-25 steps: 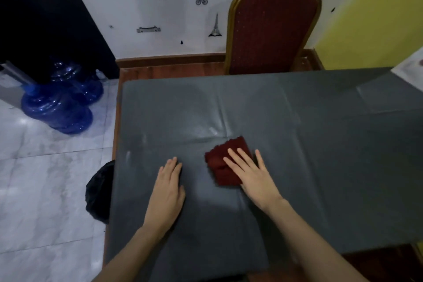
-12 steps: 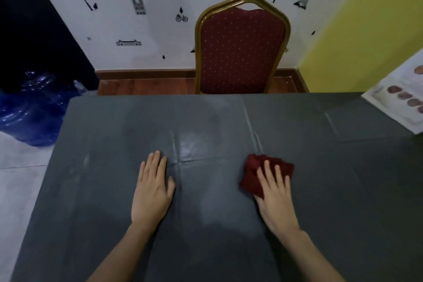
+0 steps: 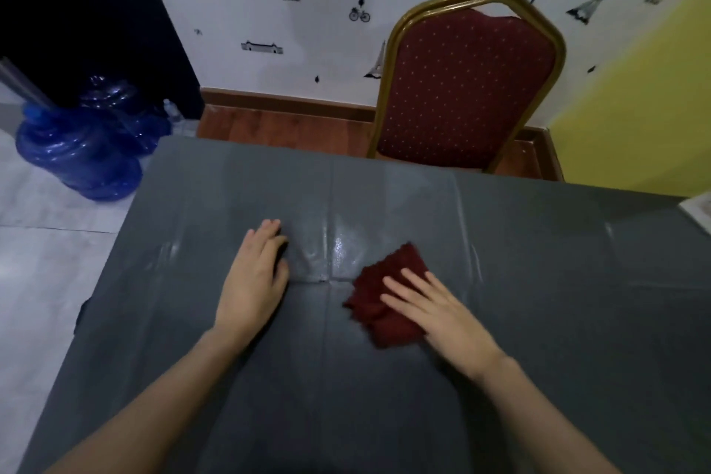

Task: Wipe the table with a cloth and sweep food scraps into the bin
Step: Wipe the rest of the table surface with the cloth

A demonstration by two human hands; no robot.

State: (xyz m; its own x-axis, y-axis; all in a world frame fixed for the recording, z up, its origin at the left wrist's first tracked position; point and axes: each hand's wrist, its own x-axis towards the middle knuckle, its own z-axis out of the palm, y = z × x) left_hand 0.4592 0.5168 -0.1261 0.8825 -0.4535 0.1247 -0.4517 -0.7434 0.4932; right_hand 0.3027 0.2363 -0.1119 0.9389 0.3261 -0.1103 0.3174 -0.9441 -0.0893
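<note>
A dark grey cover lies over the table (image 3: pixel 538 281). A crumpled dark red cloth (image 3: pixel 379 281) rests near the middle of it, beside a wet, shiny patch at the crease. My right hand (image 3: pixel 434 310) lies flat on the cloth's near right part, fingers spread, pressing it down. To the left of the crease my left hand (image 3: pixel 252 281) rests palm down on the cover and holds nothing. A sliver of a black bin bag (image 3: pixel 80 314) shows past the table's left edge. I see no food scraps.
A red padded chair (image 3: pixel 461 85) with a gold frame stands at the far side of the table. Blue water jugs (image 3: pixel 77 154) sit on the tiled floor at the left. A printed sheet (image 3: pixel 698 210) lies at the table's right edge.
My right hand slid the cloth to the right, then back left towards the crease. My left hand stayed flat on the cover. The view swung right, then back left.
</note>
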